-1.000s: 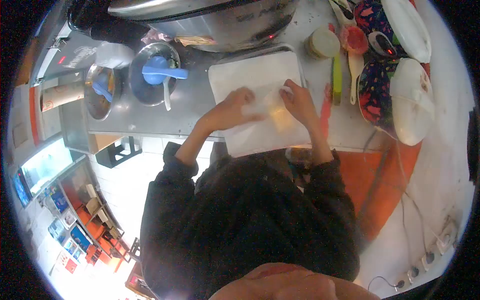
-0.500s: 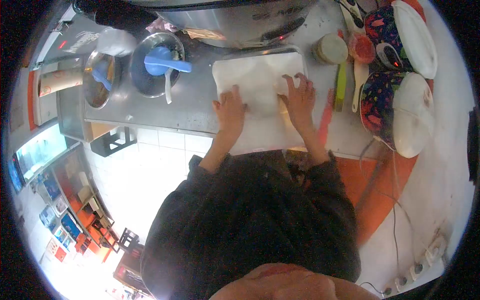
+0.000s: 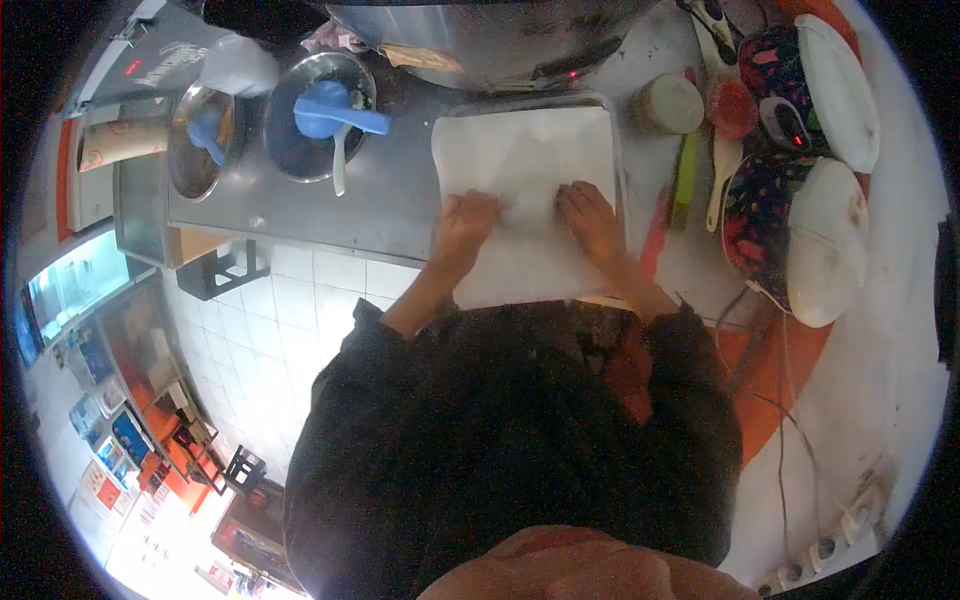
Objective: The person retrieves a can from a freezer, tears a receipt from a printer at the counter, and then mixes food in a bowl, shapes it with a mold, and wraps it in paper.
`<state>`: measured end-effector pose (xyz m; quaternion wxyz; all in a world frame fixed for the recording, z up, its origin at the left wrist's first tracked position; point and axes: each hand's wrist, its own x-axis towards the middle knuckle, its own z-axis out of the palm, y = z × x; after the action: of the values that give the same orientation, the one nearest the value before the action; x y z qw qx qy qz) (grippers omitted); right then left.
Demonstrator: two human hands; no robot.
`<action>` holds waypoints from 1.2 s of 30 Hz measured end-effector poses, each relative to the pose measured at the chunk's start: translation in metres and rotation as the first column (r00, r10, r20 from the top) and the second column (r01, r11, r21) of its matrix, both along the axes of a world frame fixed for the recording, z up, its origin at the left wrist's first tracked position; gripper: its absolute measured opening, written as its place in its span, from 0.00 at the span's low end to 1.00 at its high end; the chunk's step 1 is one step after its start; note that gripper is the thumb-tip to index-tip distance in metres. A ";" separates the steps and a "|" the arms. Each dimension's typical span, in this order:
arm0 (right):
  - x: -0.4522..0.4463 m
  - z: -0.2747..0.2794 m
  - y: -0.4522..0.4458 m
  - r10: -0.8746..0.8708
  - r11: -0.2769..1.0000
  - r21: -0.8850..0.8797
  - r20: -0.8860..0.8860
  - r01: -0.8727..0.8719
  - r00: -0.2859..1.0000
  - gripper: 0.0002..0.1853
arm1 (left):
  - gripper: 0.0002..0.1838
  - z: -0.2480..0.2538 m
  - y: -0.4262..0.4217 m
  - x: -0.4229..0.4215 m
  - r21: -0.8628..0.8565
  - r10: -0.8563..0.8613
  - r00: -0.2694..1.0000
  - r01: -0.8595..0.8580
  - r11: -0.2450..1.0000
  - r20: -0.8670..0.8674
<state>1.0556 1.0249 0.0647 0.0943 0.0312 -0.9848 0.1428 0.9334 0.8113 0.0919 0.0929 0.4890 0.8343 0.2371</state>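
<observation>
A metal tray [image 3: 618,170] lined with white paper [image 3: 520,140] lies on the counter in front of me. On the left part of the paper is my left hand [image 3: 468,225], its fingers curled closed. My right hand [image 3: 592,220] rests on the right part, with its fingers pressed together and pointing inward. Between the two hands is a pale, faint patch, perhaps a thin sheet, too indistinct to make out. What the fingertips hold, if anything, is hidden.
Steel bowls [image 3: 300,165] with blue scoops [image 3: 340,112] stand on the left. A large steel vessel [image 3: 500,45] is behind the tray. To the right are a jar [image 3: 672,104], a green-handled tool [image 3: 685,180], a red spoon [image 3: 732,108] and patterned containers with white lids [image 3: 828,250].
My hands came down flat with spread fingers on the paper, then closed. The yellowish translucent piece near my right hand no longer shows. The view has shifted slightly.
</observation>
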 end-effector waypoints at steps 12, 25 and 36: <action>-0.014 0.015 0.043 0.244 0.937 -0.327 0.371 -0.120 0.896 0.18 | 0.14 0.010 -0.005 -0.034 -0.373 -0.355 0.932 0.354 0.858 0.069; -0.006 0.030 0.000 -0.063 0.706 -0.649 0.341 0.283 0.938 0.19 | 0.14 0.026 0.023 -0.031 0.070 -0.031 0.910 0.002 0.998 0.414; 0.028 0.012 -0.005 -0.220 0.753 -0.523 0.372 0.399 0.902 0.19 | 0.16 0.033 0.070 -0.001 0.030 0.315 0.788 -0.389 0.921 0.529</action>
<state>1.0835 1.0201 0.0768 -0.0221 -0.1856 -0.8856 0.4252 0.9329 0.8814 0.1248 0.2325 0.2486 0.8367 0.4290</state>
